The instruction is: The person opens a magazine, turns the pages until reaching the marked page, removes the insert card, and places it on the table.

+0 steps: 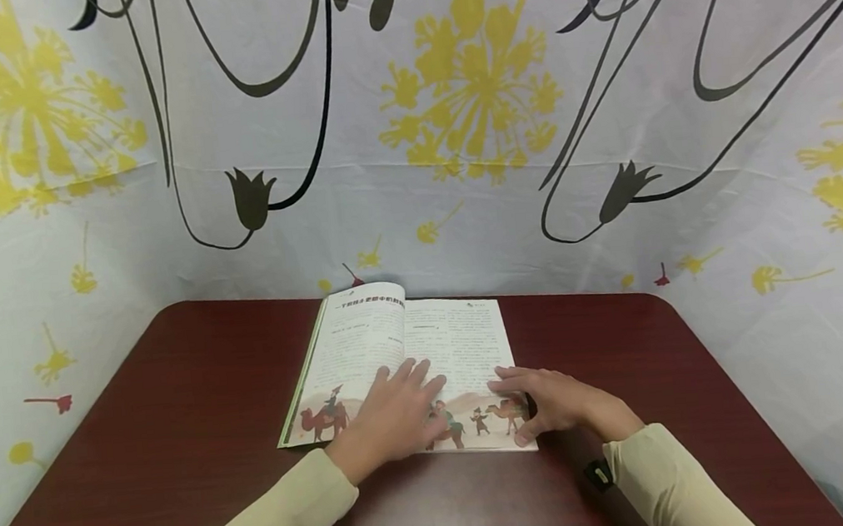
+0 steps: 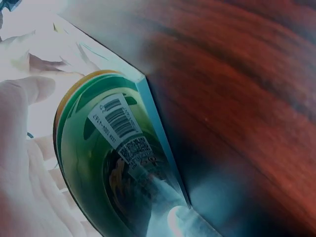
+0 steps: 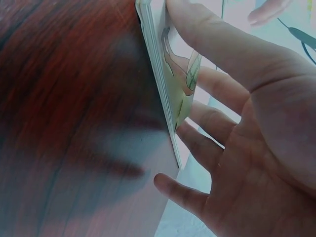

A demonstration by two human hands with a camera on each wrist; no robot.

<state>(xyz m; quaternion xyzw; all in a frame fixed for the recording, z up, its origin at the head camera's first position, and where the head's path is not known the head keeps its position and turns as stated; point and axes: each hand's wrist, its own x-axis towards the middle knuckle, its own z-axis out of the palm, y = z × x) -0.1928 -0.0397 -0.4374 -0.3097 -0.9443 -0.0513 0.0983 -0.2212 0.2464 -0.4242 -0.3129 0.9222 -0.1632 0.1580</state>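
Observation:
An open magazine (image 1: 458,335) with printed text and camel drawings along its lower edge lies on the table. Its left pages bulge up near the spine. My left hand (image 1: 397,411) rests with spread fingers across the middle of the pages, near the spine. In the left wrist view, the green cover (image 2: 79,148) with a barcode label curves up beside that hand. At the lower right corner is my right hand (image 1: 554,398), its fingers over the right page's edge and its thumb by the corner. The right wrist view shows these fingers (image 3: 197,143) spread and loosely bent beside the page edges.
The dark red wooden table (image 1: 202,416) extends on both sides of the magazine. Behind and beside it hangs a white cloth (image 1: 315,247) with yellow and dark plant prints. A small black device (image 1: 599,475) sits at the right wrist.

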